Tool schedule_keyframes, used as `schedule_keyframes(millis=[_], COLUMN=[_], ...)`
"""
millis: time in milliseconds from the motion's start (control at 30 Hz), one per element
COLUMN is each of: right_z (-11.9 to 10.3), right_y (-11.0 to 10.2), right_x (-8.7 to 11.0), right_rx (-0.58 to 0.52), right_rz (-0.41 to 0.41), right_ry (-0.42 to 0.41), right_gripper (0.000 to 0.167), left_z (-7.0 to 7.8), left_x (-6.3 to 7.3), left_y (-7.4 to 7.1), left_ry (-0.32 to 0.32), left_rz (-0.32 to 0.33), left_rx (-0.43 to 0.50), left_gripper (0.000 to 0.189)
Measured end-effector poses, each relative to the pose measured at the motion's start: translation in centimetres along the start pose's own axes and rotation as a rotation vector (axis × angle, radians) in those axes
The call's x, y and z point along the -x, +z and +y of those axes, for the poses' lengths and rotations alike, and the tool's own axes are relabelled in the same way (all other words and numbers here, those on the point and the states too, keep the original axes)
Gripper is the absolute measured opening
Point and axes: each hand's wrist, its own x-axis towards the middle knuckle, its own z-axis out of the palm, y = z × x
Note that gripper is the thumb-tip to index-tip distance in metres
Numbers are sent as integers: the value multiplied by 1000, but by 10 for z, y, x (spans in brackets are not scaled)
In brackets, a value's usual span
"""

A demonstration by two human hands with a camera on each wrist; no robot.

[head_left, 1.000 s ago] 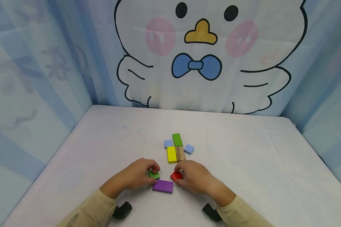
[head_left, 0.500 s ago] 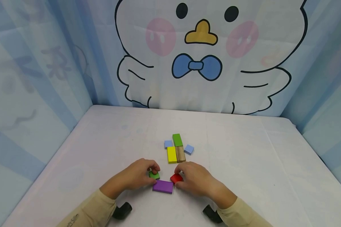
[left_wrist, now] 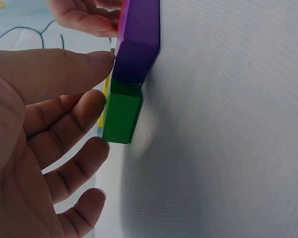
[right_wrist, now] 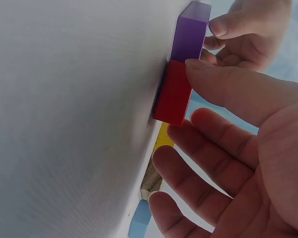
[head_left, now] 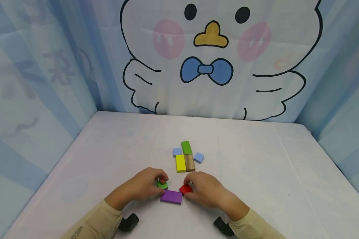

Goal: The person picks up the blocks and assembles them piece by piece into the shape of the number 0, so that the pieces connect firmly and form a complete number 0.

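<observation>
Near the front of the table, a purple block (head_left: 171, 197) lies flat between the two hands. The left hand (head_left: 143, 183) holds a small green block (head_left: 162, 185) at the purple block's far-left corner. Its index fingertip is on the green block (left_wrist: 121, 111), while the thumb touches the purple block (left_wrist: 136, 44) near the join. The right hand (head_left: 205, 188) grips a red block (head_left: 185, 189) between thumb and index finger at the purple block's right end. In the right wrist view, the red block (right_wrist: 173, 94) meets the purple block (right_wrist: 190, 37).
Beyond the hands lie a yellow block (head_left: 180, 163) and a wood-grain block (head_left: 189, 162) side by side, with a longer green block (head_left: 186, 147) behind. Light-blue pieces, one left (head_left: 177, 152) and one right (head_left: 198, 157), flank them. A printed curtain (head_left: 212, 93) backs the white table (head_left: 251, 159).
The right hand has drawn the red block slightly toward the person, closer to the purple block's right end. The left hand and the other blocks look unmoved.
</observation>
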Motion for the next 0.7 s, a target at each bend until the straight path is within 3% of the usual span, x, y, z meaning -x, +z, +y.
schedule_keyframes(millis=[700], right_z=[-1], right_y=[-4], right_x=[1], right_rx=[-25], right_rz=[17], right_ry=[28], right_gripper=[36], left_z=[-1], left_x=[1], left_y=[0], left_ry=[11], left_rz=[1], left_rx=[15], left_gripper=[29])
